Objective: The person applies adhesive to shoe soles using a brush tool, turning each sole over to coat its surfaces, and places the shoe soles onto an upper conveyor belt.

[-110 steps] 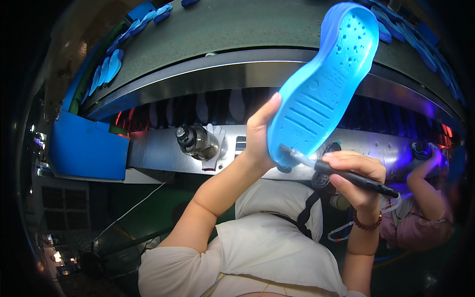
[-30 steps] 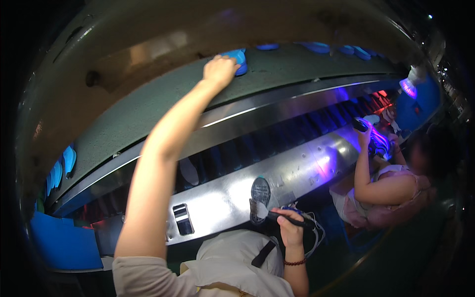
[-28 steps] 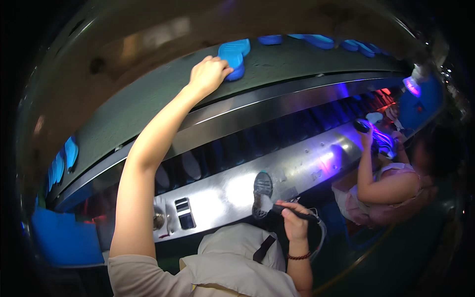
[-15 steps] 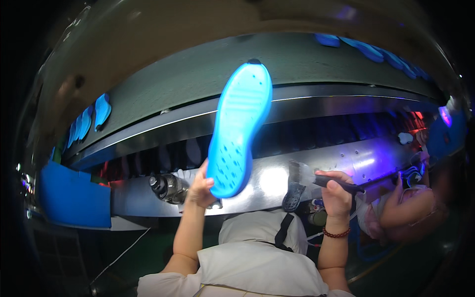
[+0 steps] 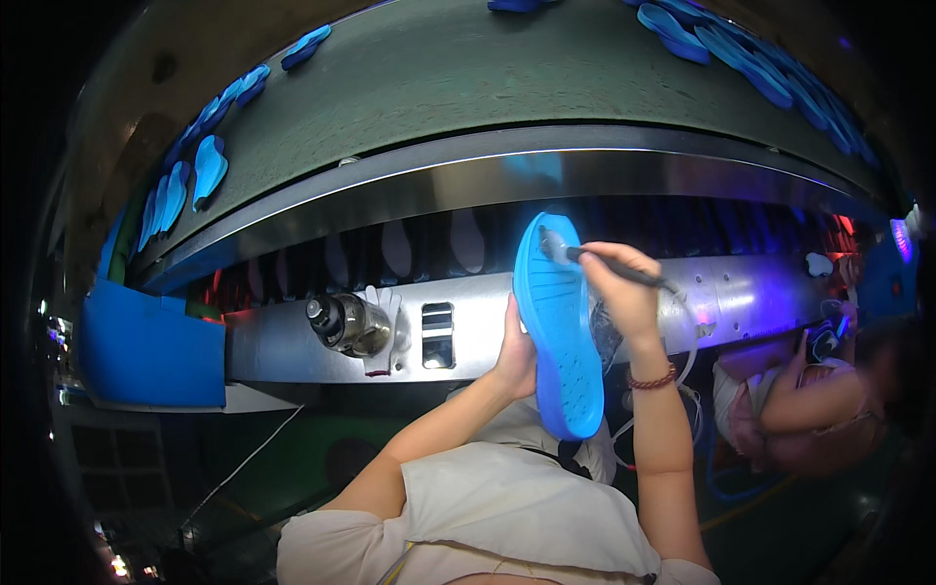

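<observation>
My left hand [image 5: 515, 353] grips the left edge of a blue shoe sole [image 5: 556, 336], fingers partly hidden behind it. The sole stands tilted in front of me, its hole-pitted end toward my body and its ribbed end away. In my right hand [image 5: 629, 297] is a dark-handled brush [image 5: 597, 259], held like a pen. Its pale bristles meet the ribbed far end of the sole, inside the rim. A thin whitish hose [image 5: 694, 336] hangs by the handle and runs down past my right wrist.
A metal counter [image 5: 268, 346] bears a dark bottle [image 5: 341, 325], a white glove-like cloth [image 5: 382, 341] and a rectangular cutout [image 5: 438, 334]. Beyond runs a green conveyor belt [image 5: 439, 88] with several blue soles [image 5: 210, 171]. A blue panel [image 5: 146, 351] stands left; another person [image 5: 799, 400] sits right.
The sole has come lower, nearer my body and to the right. My right hand has brought the brush up and left onto the sole. The view now takes in more of the belt.
</observation>
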Tool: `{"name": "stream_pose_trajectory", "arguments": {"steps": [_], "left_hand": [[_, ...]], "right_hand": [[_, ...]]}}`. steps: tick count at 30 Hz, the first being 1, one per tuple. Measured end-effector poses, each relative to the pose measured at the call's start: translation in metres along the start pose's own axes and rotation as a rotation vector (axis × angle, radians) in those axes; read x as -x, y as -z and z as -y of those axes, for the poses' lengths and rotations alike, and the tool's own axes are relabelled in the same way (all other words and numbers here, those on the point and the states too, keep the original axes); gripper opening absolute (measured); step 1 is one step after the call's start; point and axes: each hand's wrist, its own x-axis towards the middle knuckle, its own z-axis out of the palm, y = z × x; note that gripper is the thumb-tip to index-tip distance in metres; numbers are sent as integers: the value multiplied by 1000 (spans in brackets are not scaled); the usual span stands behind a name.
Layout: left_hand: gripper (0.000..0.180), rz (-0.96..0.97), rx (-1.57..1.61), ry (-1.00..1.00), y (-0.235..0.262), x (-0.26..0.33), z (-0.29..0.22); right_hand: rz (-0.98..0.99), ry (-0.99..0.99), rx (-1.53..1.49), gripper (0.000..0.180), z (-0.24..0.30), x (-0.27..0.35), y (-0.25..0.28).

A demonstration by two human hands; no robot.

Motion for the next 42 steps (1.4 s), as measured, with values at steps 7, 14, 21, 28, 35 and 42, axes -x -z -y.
{"name": "stream_pose_trajectory", "arguments": {"steps": [7,14,21,28,35,42], "left_hand": [[93,-218,-38,-123,14,13,-31],[95,-35,-58,77,-22,17,-22],[84,-124,-136,-100,-42,11,-37],[106,98,-63,-310,-53,3,-53],[101,91,-120,-550,-53,-1,-81],[101,142,-221,-589,-68,1,-98]], "right_hand": [[428,331,426,14,28,84,5],[97,9,49,15,48,29,22],[297,-99,-316,17,59,36,26],[522,221,-30,19,58,40,34],[645,322,41,18,58,48,41],[601,350,105,25,58,46,46]]}}
